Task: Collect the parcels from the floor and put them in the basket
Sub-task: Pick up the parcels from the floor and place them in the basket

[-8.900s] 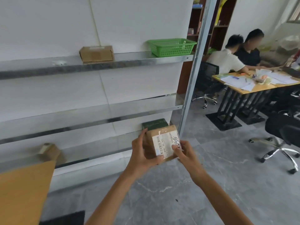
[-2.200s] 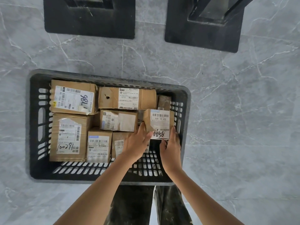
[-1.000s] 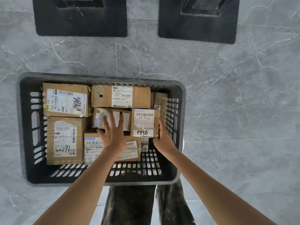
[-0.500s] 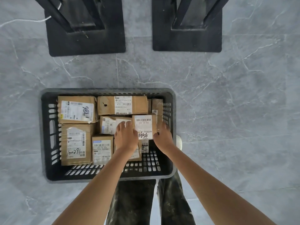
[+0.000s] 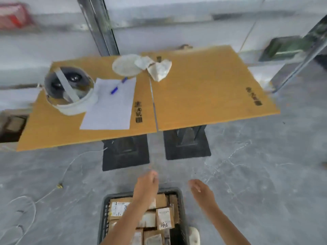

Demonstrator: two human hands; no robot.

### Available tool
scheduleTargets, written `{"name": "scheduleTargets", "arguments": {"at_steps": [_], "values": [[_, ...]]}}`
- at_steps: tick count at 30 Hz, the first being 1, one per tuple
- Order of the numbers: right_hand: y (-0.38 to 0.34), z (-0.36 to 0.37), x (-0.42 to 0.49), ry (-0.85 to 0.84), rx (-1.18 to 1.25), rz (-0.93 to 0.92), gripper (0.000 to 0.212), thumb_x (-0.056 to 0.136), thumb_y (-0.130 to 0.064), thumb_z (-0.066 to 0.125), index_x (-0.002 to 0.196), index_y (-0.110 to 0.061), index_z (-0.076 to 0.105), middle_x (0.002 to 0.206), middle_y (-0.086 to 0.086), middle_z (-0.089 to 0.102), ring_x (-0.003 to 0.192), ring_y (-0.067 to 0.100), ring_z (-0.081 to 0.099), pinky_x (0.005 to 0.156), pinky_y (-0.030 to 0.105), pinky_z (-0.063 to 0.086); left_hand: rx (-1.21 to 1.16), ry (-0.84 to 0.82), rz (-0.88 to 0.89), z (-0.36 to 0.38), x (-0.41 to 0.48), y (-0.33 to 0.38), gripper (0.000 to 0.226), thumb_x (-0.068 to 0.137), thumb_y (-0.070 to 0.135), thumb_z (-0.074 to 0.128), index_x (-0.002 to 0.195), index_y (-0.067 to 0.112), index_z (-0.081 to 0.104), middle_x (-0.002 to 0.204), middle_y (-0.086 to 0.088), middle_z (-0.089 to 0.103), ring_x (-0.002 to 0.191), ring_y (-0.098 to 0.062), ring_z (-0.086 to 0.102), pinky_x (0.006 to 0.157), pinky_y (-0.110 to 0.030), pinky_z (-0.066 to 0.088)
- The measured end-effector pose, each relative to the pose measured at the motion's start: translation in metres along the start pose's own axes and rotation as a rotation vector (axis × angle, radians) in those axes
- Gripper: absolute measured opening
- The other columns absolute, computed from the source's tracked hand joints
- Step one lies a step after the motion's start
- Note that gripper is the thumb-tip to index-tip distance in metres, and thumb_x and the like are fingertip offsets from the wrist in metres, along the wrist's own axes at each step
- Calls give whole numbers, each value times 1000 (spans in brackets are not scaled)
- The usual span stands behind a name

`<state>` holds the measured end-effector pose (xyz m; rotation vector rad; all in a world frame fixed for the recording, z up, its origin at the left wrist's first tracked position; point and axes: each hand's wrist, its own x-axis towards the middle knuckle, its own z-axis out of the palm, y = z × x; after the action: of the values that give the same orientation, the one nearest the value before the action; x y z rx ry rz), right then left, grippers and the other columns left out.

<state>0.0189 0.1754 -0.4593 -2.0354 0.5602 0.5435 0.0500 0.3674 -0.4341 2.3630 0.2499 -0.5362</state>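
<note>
Now both hands, left hand (image 5: pixel 147 183) and right hand (image 5: pixel 200 189), hover empty and loosely open above the parcel-filled basket (image 5: pixel 182 207).

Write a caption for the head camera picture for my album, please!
Both hands, left and right, lift empty above the basket of parcels near two tables.

Left hand (image 5: pixel 147 183): raised, back toward the camera, fingers loosely curled — nothing in its grip.
Right hand (image 5: pixel 201 190): level with the left and well apart from it, fingers slightly spread, empty.
Left forearm: bare, running up from the lower edge toward centre.
Right forearm: bare, entering from the lower right — angled inward.
Sharpness: both hands blurred.
</note>
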Motion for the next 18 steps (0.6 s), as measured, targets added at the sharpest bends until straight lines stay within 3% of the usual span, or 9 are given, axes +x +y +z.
{"name": "scheduleTargets", "arguments": {"at_steps": [1, 3, 6, 8, 12, 18], "values": [[-21, -23, -14, 39, 31, -34, 23, 97, -16, 43, 112, -18, 61, 103, -3, 61, 97, 16, 58, 78, 26, 41, 9, 24, 62, -22, -5, 31, 15, 98, 21, 37, 93, 25, 51, 90, 2, 54, 72, -10, 52, 65, -26, 42], [-58, -69, -42, 140, 116, -118, 19, 96, -15, 48, 107, -21, 61, 101, -3, 63, 97, 15, 60, 75, 23, 42, 3, 69, 192, -62, -16, 93, 12, 98, 23, 39, 97, 26, 51, 91, -2, 55, 75, -14, 55, 67, -27, 41], [-96, -142, -88, 337, 237, -232, 18, 95, -15, 52, 108, -23, 60, 100, 2, 67, 93, 16, 62, 73, 24, 46, 66, 123, 416, -99, -37, 181, 35, 98, 33, 41, 131, 22, 46, 128, 4, 53, 120, -13, 48, 93, -25, 41], [-107, -187, -116, 468, 273, -300, 17, 96, -17, 52, 108, -26, 59, 100, -1, 67, 96, 16, 63, 79, 29, 47, 106, 143, 559, -109, -53, 233, 43, 97, 38, 41, 138, 23, 38, 137, 5, 45, 129, -13, 39, 104, -31, 38], [-91, -264, -167, 617, 338, -345, 15, 97, -25, 50, 106, -35, 57, 106, -13, 63, 100, 2, 59, 79, 16, 44, 196, 45, 824, -89, -88, 315, 52, 96, 42, 38, 144, 27, 26, 145, 8, 34, 137, -10, 25, 110, -30, 27], [-18, -360, -199, 786, 413, -253, 12, 95, -19, 54, 101, -27, 60, 96, -12, 65, 94, 4, 61, 76, 13, 41, 283, -184, 1019, -3, -131, 407, 61, 96, 46, 37, 149, 29, 13, 154, 10, 16, 144, -10, 8, 117, -32, 18]]}}
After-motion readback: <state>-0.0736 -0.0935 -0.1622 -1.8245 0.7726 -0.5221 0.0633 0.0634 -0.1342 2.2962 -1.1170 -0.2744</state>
